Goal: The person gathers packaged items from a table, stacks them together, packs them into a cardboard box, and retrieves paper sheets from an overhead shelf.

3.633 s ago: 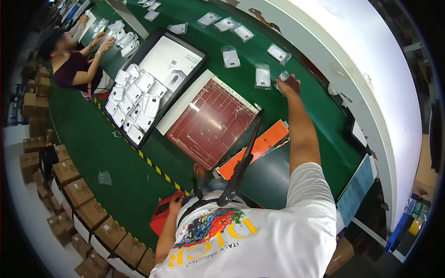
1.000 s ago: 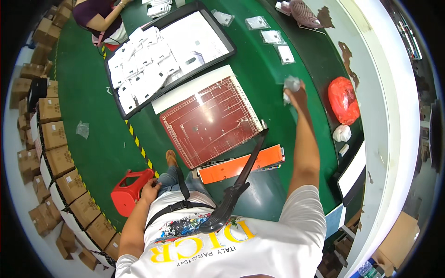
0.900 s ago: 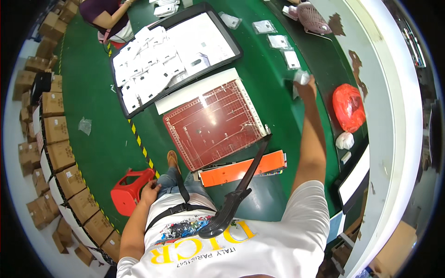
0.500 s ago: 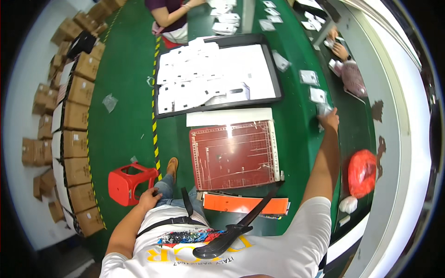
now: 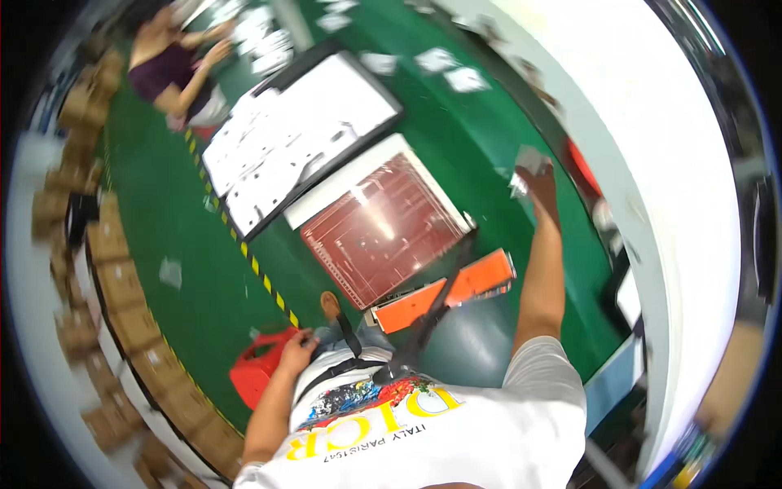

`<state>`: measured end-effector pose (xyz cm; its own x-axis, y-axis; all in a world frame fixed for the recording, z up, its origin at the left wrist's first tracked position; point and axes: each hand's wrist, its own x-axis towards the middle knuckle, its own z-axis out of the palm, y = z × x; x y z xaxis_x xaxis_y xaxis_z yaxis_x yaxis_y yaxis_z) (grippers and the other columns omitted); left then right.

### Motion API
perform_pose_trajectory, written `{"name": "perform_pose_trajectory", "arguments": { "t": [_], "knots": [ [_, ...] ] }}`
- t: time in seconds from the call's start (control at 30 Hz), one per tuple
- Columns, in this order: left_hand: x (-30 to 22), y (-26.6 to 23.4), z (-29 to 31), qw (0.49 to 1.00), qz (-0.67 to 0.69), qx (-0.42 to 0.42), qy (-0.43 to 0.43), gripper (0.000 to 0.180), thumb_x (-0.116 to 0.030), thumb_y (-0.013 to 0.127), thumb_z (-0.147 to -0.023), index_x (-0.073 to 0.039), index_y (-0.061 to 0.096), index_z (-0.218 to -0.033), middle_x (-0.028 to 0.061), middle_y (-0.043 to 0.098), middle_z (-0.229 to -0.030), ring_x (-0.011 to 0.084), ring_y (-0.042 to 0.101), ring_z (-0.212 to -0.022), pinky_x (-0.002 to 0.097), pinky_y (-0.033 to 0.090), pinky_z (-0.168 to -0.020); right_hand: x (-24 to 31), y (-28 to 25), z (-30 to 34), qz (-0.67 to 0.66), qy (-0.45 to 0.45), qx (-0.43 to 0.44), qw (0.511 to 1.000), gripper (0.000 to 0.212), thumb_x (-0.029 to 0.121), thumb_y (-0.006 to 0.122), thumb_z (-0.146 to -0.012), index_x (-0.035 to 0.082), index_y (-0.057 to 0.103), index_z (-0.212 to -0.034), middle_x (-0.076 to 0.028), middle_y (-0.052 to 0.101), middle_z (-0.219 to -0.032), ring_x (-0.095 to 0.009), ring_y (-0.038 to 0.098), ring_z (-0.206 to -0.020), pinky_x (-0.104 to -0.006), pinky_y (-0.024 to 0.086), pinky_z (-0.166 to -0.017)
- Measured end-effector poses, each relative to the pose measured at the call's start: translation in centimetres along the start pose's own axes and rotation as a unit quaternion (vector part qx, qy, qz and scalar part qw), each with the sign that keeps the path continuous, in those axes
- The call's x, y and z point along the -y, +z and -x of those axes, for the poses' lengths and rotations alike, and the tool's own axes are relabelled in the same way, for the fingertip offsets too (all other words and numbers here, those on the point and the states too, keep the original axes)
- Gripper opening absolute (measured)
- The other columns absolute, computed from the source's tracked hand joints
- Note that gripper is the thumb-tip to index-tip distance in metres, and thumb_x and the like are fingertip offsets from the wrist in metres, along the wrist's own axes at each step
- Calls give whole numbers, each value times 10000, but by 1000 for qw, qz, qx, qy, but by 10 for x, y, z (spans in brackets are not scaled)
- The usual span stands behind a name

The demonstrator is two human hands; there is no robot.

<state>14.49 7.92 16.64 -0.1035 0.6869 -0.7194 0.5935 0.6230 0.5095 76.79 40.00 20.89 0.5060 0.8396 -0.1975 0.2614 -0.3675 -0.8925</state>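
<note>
My right hand (image 5: 538,178) is at the right side of the green table, closed on a small clear plastic bag (image 5: 518,184). Motion blur hides what the bag contains. Down by my thigh, my left hand (image 5: 300,350) rests beside the red stool (image 5: 254,376), fingers laid loosely and holding nothing. Right in front of me lies a paper cutter with a dark red board (image 5: 383,232); its black blade arm (image 5: 432,314) points back at my waist. Past it, a black-rimmed tray (image 5: 383,122) is covered with white pieces bearing small dark marks.
An orange strip (image 5: 448,289) lies at the cutter's near side. Several white packets (image 5: 466,79) are spread toward the far right. Another person (image 5: 175,77) works at the far left of the table. Cardboard boxes (image 5: 134,277) line the left side, past yellow-black floor tape (image 5: 255,266).
My view has turned, so the table appears tilted. My right hand has drawn nearer with the clear bag, away from the row of packets. My left hand stays at my thigh.
</note>
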Motion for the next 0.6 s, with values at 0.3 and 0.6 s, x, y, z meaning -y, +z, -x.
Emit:
{"name": "perform_pose_trajectory", "arguments": {
  "t": [0.3,0.6],
  "knots": [
    [-163,20,0,889,125,428,107,396,-242,635,-960,-11,588,-1278,78,638,-1214,167,587,-1121,313,433,-1000,-18,-32,362,-104,81,-3,991,753,169,807,-730,63,400,-1354,-142,604,-1189,-253,608,-1076,-375,498,-909],
    [-214,69,-10,863,-65,417,278,338,-266,635,-949,-17,587,-1172,117,659,-996,174,647,-855,319,531,-782,-14,41,540,42,152,-107,982,1160,448,792,-681,-14,151,-1531,-332,460,-1393,-423,512,-1257,-398,416,-1056]
  ]
}}
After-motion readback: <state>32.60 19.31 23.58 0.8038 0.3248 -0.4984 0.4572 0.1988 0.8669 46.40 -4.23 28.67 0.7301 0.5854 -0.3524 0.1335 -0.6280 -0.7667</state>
